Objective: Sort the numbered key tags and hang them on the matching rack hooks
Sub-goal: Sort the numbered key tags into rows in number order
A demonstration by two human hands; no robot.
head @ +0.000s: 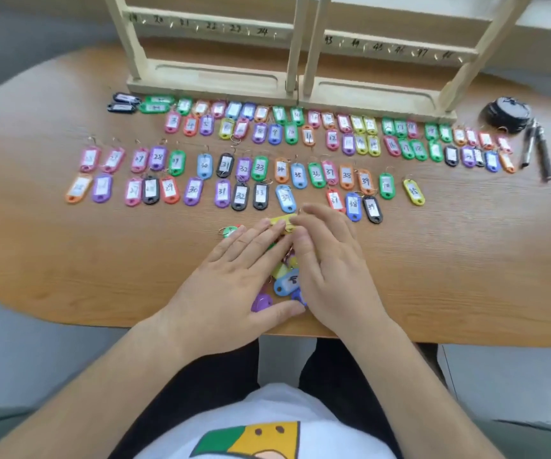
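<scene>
Yellow tag (pixel 282 221): lies flat on the desk (pixel 449 260), near the middle, just short of the nearest sorted row. Fingertips of both hands meet on it.

Left hand (pixel 234 283): palm down, fingers straight and spread, thumb out along the near edge. Grip slack, nothing clasped.

Right hand (pixel 332 270): palm down, fingers straight, tips on the yellow tag's right end. Grip likewise slack. Motion blur at the fingertips, so a light pinch can't be fully ruled out.

Loose pile of tags (pixel 285 281): between and partly under the two hands, close to the desk's front edge. Blue, purple and yellow ones show. A green tag (pixel 229 230) peeks out past the left fingertips.

Sorted rows of tags (pixel 259 168): four rough rows across the desk beyond the hands. In the two nearer rows, numbers 27 to 39 are readable, paired one above the other. Farther rows too blurred to read reliably.

Two wooden racks (pixel 208 77) stand side by side at the far edge, with numbered hooks (20–24 on the left, forties on the right).

Far right: black round object (pixel 506 114), two pens (pixel 544 157) just beside it.
</scene>
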